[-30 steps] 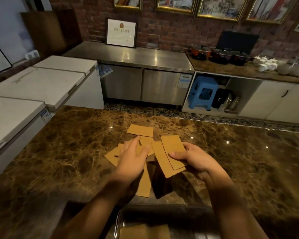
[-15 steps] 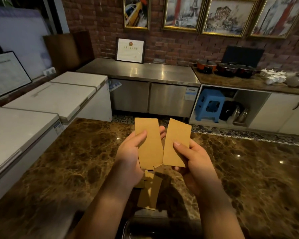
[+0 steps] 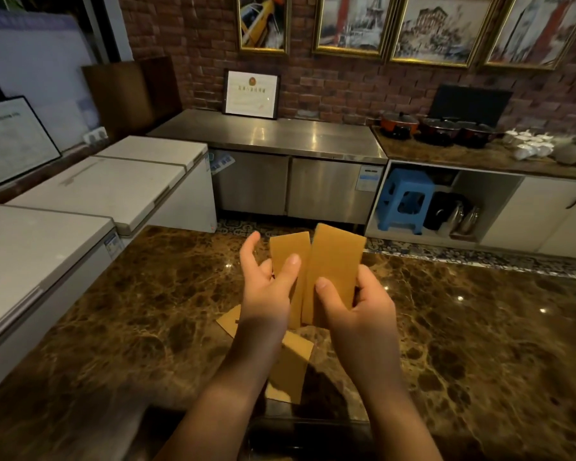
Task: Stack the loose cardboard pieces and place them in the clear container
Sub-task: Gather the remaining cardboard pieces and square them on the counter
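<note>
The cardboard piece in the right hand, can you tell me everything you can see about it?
The cardboard piece is a flat, tan-brown rectangle, longer than wide, with a plain, unprinted face. It is held upright above the marble counter, leaning slightly. The right hand grips its lower part, thumb on the front, fingers behind. Its left edge overlaps or meets the second piece held by the left hand; which one, I cannot tell.
</note>
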A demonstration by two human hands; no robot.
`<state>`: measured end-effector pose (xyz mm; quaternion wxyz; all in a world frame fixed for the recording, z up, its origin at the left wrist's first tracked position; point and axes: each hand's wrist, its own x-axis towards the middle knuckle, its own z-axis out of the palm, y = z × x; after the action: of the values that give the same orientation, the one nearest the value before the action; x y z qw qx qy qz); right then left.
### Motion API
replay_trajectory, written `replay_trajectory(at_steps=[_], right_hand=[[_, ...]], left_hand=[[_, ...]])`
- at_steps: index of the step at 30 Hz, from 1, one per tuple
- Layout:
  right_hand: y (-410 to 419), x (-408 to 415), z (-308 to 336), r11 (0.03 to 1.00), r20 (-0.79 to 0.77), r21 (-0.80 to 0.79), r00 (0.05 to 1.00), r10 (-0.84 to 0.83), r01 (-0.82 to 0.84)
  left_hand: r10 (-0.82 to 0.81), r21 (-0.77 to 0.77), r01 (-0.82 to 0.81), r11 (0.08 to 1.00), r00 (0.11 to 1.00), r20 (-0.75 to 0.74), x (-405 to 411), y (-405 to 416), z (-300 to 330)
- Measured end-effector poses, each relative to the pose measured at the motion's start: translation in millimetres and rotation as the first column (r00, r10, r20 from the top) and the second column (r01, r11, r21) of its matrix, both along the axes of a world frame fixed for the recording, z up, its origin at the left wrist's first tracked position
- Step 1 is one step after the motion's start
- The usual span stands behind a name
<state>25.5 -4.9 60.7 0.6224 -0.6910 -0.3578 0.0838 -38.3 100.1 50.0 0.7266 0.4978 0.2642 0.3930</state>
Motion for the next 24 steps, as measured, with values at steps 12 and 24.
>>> replay_trajectory(at_steps=[12,24], right_hand=[[0,0,11,0.967,-0.406,0.137,0.879,0.251,-0.213],[39,13,-36,0.720,-0.267,-0.439,0.843,0.466,-0.537]], left_hand=[[-0.135,-0.344,0.231,0.910,0.950,0.282,-6,14,-11],[-0.074,-0.536,0.169,0.827,0.978,0.195,-12,39,-58]])
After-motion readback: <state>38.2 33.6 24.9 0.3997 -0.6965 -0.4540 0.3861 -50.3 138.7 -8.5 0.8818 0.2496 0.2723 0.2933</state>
